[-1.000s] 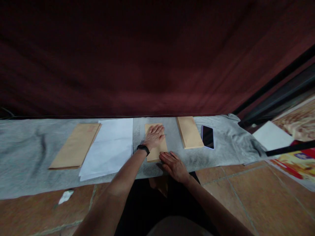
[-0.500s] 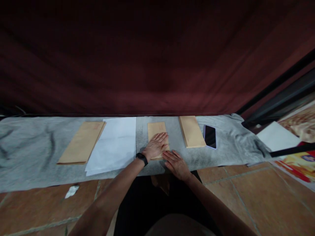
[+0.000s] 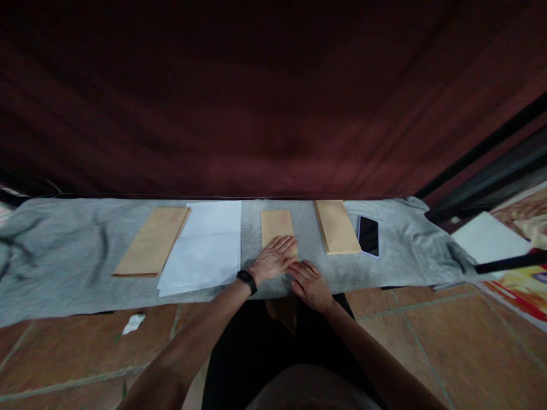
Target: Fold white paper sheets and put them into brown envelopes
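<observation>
A brown envelope (image 3: 277,224) lies on a grey cloth (image 3: 64,250) spread over the floor. My left hand (image 3: 273,259), with a black band on the wrist, rests flat on the envelope's near end, fingers stretched out. My right hand (image 3: 310,279) lies flat on the cloth just beside and below it, fingertips touching the envelope's near corner. Neither hand holds anything.
A stack of brown envelopes (image 3: 337,226) and a black phone (image 3: 368,236) lie to the right. White sheets (image 3: 205,247) and another brown envelope stack (image 3: 152,241) lie to the left. A dark red curtain (image 3: 256,102) hangs behind. Terracotta floor tiles (image 3: 427,347) and a white scrap (image 3: 134,323) are nearer.
My left hand has slid from the envelope's far half down to its near end. The right hand has stayed by the near corner. The camera has tilted slightly.
</observation>
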Available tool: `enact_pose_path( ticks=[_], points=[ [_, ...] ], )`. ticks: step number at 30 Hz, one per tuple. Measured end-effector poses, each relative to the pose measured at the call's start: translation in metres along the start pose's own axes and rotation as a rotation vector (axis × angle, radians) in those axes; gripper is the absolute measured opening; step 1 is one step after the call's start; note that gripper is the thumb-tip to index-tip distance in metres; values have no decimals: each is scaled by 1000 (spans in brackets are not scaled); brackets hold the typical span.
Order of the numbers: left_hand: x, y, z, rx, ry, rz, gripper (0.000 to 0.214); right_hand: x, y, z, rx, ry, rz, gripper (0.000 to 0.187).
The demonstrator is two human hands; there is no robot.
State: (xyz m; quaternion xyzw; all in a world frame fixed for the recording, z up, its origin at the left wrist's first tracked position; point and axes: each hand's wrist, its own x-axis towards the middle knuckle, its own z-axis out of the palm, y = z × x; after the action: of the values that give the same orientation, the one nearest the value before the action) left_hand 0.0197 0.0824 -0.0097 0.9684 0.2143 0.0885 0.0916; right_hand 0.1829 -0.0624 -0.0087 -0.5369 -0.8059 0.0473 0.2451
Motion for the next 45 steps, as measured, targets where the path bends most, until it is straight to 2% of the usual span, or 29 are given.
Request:
enact_pose_path(
  ticks=[14, 21, 45],
  points=[
    [-18, 16, -5, -35, -41, 24, 59, -3, 1, 3, -16, 47, -7, 31],
    [-25, 18, -1, -25, -12, 22, 56, -3, 1, 3, -6, 29, 3, 26],
    [-62, 37, -13, 42, -5, 40, 61, -2, 0, -2, 74, 56, 4, 32]
  ],
)
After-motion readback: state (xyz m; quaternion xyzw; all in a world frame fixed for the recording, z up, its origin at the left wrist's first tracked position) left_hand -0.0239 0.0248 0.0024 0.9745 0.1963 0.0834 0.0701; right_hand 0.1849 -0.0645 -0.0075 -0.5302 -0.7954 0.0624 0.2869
